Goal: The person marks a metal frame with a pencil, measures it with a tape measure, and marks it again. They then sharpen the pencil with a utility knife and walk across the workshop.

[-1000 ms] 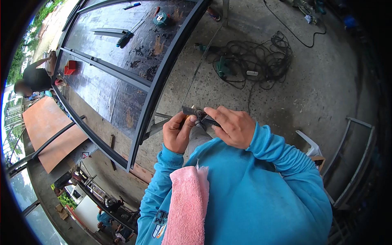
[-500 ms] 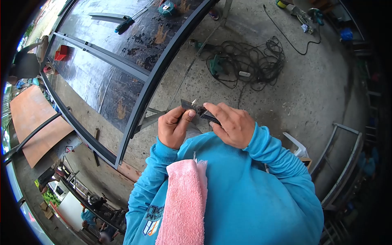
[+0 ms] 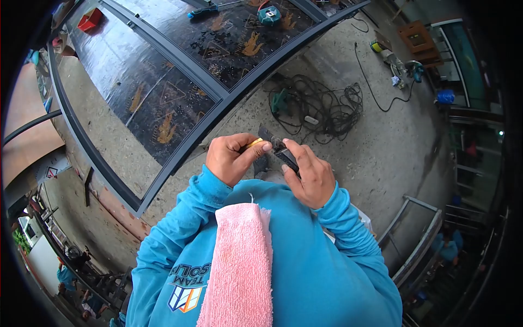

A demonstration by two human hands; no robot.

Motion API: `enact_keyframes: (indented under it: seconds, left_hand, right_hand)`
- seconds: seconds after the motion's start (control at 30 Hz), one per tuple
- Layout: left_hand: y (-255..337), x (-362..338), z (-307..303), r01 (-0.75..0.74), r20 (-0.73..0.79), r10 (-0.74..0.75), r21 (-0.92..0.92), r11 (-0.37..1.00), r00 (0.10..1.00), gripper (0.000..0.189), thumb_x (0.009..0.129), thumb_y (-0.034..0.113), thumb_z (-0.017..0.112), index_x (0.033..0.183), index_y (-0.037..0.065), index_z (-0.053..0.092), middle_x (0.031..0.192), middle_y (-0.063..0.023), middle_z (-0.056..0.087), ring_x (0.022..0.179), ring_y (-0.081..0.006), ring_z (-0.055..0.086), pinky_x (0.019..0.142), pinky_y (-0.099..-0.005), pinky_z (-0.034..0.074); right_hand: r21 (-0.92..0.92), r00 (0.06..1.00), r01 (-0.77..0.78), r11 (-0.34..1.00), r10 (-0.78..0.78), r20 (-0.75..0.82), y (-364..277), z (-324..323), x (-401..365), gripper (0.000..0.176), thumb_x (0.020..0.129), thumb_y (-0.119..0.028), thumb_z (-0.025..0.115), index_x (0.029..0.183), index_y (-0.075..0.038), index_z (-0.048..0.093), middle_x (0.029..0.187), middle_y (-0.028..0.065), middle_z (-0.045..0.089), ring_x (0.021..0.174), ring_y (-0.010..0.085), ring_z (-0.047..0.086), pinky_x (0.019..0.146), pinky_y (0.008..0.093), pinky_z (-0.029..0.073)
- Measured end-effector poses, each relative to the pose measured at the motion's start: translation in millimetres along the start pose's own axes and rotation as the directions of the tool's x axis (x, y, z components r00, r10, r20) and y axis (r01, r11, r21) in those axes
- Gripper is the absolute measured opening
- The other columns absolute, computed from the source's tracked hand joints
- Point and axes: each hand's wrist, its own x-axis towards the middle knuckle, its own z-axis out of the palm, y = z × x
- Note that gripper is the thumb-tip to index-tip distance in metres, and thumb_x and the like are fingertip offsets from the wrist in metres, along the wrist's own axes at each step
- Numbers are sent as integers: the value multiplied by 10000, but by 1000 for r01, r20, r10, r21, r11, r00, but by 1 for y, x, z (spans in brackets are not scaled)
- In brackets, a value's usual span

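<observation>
My left hand (image 3: 231, 158) is closed, pinching a small yellow stick (image 3: 254, 143) between thumb and fingers; most of it is hidden. In my right hand (image 3: 311, 177) is a knife with a wide dark blade (image 3: 265, 133) and a black handle (image 3: 287, 158). My right fingers wrap the handle, with the index finger near the blade's base. The blade points up and left, just beyond my left thumb tip. Both hands are close together in front of my chest, above the concrete floor.
A dark metal frame (image 3: 190, 131) over a black board (image 3: 163, 103) stands at the upper left, with a tape measure (image 3: 269, 16), a blue-handled tool (image 3: 202, 12) and a red box (image 3: 90, 20). Tangled black cable (image 3: 332, 109) lies ahead. A metal frame (image 3: 411, 240) is at right.
The knife blade has swung more upright and away from my left thumb. The yellow stick now shows in my left hand. My view has shifted, bringing more of the metal frame into sight.
</observation>
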Motion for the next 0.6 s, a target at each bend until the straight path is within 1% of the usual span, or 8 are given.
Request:
enact_keyframes:
  seconds: [0.07, 0.1, 0.17, 0.2, 0.3, 0.33, 0.53, 0.6]
  left_hand:
    - [1, -2, -12, -41, -14, 41, -2, 999, 999, 216, 919, 182, 667, 909, -34, 648, 672, -17, 542, 648, -47, 425, 552, -273, 363]
    - [1, -3, -16, -144, -49, 143, -2, 990, 988, 223, 920, 181, 664, 876, -36, 637, 655, -20, 511, 633, -54, 412, 542, -281, 355]
    - [-1, 0, -23, -346, -114, 346, 16, 938, 931, 253, 923, 181, 660, 808, -39, 613, 621, -26, 447, 605, -68, 387, 521, -298, 338]
    - [-4, 0, -21, -357, -149, 352, -10, 934, 924, 294, 931, 182, 650, 756, -42, 574, 614, -23, 367, 589, -79, 354, 507, -311, 318]
    - [-3, -9, -42, -247, -120, 239, -58, 967, 964, 283, 934, 187, 647, 782, -42, 578, 620, -25, 385, 596, -76, 362, 512, -308, 322]
    - [-3, -11, -49, -230, -117, 225, -32, 973, 967, 277, 936, 190, 645, 792, -39, 585, 623, -18, 400, 603, -72, 367, 514, -301, 326]
    - [-15, -18, -70, -232, -137, 217, -104, 967, 966, 236, 955, 179, 613, 852, -33, 605, 657, -27, 460, 630, -72, 402, 544, -286, 361]
    - [-18, -18, -77, -205, -125, 195, -74, 976, 973, 217, 937, 190, 629, 914, -25, 636, 700, -94, 517, 633, -155, 494, 573, -328, 410]
  right_hand:
    - [-7, 1000, 0, 1000, 1, 6, -9, 6, 10, 538, 858, -123, 623, 1353, -27, 437, 953, 175, 589, 745, 367, 636, 624, 444, 519]
    - [-7, 1000, 3, 1000, -3, 12, -14, 10, 13, 537, 858, -124, 623, 1352, -26, 437, 952, 174, 589, 743, 367, 636, 622, 443, 519]
    - [-9, 1000, 9, 1000, -9, 18, -21, 16, 21, 536, 858, -126, 623, 1350, -25, 437, 952, 173, 589, 742, 367, 636, 619, 442, 518]
    - [-11, 1000, 12, 1000, -12, 23, -23, 19, 24, 536, 858, -127, 624, 1350, -24, 437, 952, 173, 589, 743, 367, 636, 618, 442, 518]
    - [-10, 999, 26, 1000, -26, 26, -34, 25, 36, 537, 857, -128, 625, 1349, -22, 437, 950, 175, 588, 741, 369, 636, 616, 444, 518]
    - [-9, 999, 31, 999, -31, 26, -38, 27, 40, 537, 857, -128, 625, 1348, -22, 437, 949, 175, 588, 740, 370, 635, 615, 445, 518]
    - [12, 994, 67, 998, -68, 81, -50, 40, 60, 539, 851, -119, 628, 1347, -25, 439, 950, 175, 589, 735, 373, 635, 614, 449, 518]
    - [12, 992, 65, 998, -66, 106, -53, 43, 66, 539, 850, -118, 628, 1347, -25, 439, 947, 174, 589, 736, 373, 635, 614, 447, 518]
